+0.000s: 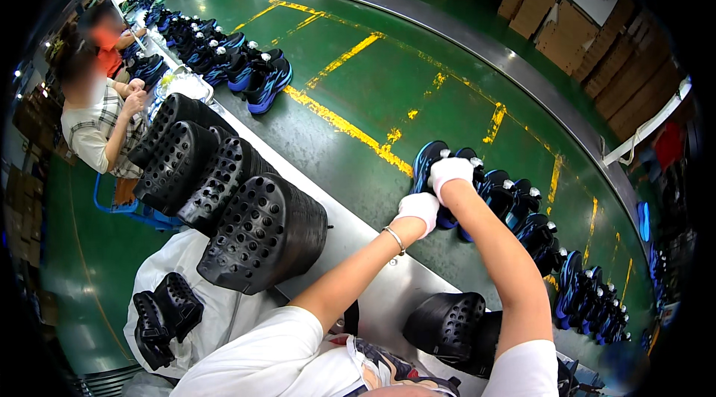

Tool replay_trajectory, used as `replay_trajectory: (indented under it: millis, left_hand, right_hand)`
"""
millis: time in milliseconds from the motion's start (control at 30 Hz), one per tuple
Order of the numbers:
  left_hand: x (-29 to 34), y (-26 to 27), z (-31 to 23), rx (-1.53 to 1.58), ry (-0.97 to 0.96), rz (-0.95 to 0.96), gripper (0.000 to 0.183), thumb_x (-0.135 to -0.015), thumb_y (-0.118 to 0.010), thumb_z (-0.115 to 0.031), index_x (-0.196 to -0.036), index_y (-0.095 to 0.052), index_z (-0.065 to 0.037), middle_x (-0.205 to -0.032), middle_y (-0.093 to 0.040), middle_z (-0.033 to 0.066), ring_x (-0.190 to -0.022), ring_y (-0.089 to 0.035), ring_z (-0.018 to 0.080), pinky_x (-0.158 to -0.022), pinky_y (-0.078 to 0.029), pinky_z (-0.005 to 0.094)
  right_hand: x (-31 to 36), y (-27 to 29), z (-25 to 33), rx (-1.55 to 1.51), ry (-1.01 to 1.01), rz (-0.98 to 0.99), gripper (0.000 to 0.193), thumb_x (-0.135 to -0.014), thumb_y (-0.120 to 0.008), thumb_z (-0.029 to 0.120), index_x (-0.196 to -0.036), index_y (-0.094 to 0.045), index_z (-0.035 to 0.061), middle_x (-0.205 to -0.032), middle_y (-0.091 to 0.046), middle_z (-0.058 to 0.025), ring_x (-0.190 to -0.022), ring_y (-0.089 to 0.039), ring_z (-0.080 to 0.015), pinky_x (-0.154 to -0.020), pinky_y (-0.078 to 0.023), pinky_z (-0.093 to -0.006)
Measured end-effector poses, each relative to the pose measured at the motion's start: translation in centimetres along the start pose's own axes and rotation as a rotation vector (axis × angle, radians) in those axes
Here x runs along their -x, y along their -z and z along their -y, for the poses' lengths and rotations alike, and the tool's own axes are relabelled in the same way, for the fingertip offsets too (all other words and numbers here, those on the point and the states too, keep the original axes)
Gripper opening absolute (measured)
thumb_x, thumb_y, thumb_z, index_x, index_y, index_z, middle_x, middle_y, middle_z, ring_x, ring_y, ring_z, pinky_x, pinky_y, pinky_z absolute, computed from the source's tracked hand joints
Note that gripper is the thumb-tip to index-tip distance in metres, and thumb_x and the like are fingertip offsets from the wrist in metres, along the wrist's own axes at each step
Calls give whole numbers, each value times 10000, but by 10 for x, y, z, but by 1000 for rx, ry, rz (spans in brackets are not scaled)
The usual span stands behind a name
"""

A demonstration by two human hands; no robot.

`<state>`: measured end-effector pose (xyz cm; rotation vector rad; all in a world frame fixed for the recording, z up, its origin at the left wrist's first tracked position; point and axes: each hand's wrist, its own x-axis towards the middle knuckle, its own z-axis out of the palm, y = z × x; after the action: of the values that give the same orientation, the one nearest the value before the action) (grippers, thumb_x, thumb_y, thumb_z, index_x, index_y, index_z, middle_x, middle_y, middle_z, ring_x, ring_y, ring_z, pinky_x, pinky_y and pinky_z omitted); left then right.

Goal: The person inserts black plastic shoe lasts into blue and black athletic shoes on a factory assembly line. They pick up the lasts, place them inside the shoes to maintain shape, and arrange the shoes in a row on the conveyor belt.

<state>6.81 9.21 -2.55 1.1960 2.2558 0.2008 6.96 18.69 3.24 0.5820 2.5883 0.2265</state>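
Note:
Both my hands wear white gloves and reach out over the green belt to a row of black-and-blue sneakers. My left hand (419,210) is closed at the near end of a sneaker (425,162). Just beyond it, my right hand (452,171) closes over the upper part of the same sneaker, beside a neighbouring sneaker (467,154). My fingertips are mostly hidden behind the gloves and the shoe. White stuffing shows at the tops of several shoes nearby.
Large black perforated moulds (265,229) stand along the metal ledge (373,270) on my left; another black mould (447,322) sits near my right arm. More sneakers (265,84) line the belt (350,84) farther up. A seated person (101,114) works at the left.

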Motion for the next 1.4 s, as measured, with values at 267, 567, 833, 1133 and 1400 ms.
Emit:
replay_trajectory:
  millis: [267,567,833,1133,1400]
  left_hand:
    - [-7,2,14,-5,-24,-26,239,-881,-597,-279,-968,-706,-84,-987,-697,152,-931,-668,338,-801,-534,429]
    - [-5,20,1,-80,-7,36,281,-874,-605,-299,-1039,-695,-90,-1010,-697,150,-941,-673,325,-803,-541,417]
    - [-3,17,9,-76,3,-19,251,-866,-621,-268,-1011,-697,-77,-981,-696,162,-929,-670,339,-796,-538,416]
    - [13,19,6,-69,30,-38,271,-878,-604,-290,-997,-702,-67,-994,-696,159,-937,-672,333,-809,-536,429]
    - [14,11,20,-122,7,-200,305,-878,-630,-319,-1059,-663,-76,-1087,-642,168,-982,-650,336,-820,-533,427]
  right_hand:
    - [4,19,7,20,-4,-30,208,-850,-612,208,-975,-747,110,-1047,-712,-111,-985,-685,-255,-800,-541,-373]
    - [-2,23,3,-29,-22,22,308,-763,-683,115,-1068,-723,107,-1121,-692,-118,-1040,-670,-250,-814,-553,-374]
    - [-13,19,4,-92,-19,-16,263,-815,-632,151,-1056,-722,94,-1098,-697,-127,-1029,-671,-265,-830,-542,-381]
    - [-3,14,-8,-172,61,10,357,-881,-561,331,-1109,-689,89,-1100,-685,-150,-1038,-650,-302,-886,-509,-409]
    - [154,78,-51,-180,227,-70,354,-882,-508,374,-969,-698,88,-957,-686,-177,-922,-652,-357,-813,-518,-435]
